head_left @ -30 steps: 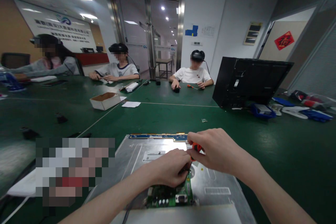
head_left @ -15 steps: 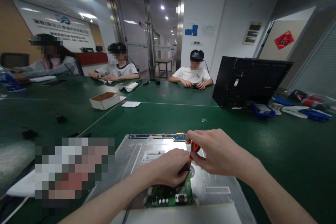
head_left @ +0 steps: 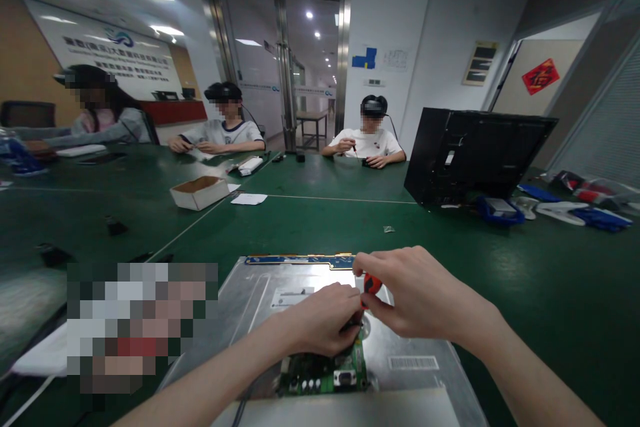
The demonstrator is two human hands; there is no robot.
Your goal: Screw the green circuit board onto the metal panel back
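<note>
My right hand (head_left: 415,290) is closed round the red-and-black handle of a screwdriver (head_left: 371,283), with thumb and index finger on either side. The screwdriver stands nearly upright, and its tip is hidden. My left hand (head_left: 330,317) has its fingers curled together at the screwdriver's lower part, over a green circuit board (head_left: 320,377). That board is fixed on the metal back of a flat display panel (head_left: 415,340), which lies flat in front of me. Along the panel's far edge runs a narrow blue circuit strip (head_left: 295,259).
A black monitor (head_left: 480,153) stands at the right, beside blue-and-white items (head_left: 600,213). An open cardboard box (head_left: 200,193) and paper (head_left: 249,199) lie farther off. To the left is a blurred-out object (head_left: 140,327) with a cable. Three people sit across the green table (head_left: 320,220).
The screwdriver handle has turned within my right fingers. My left hand and the panel keep their places. Across the table, a person in white has raised one hand with a thin tool.
</note>
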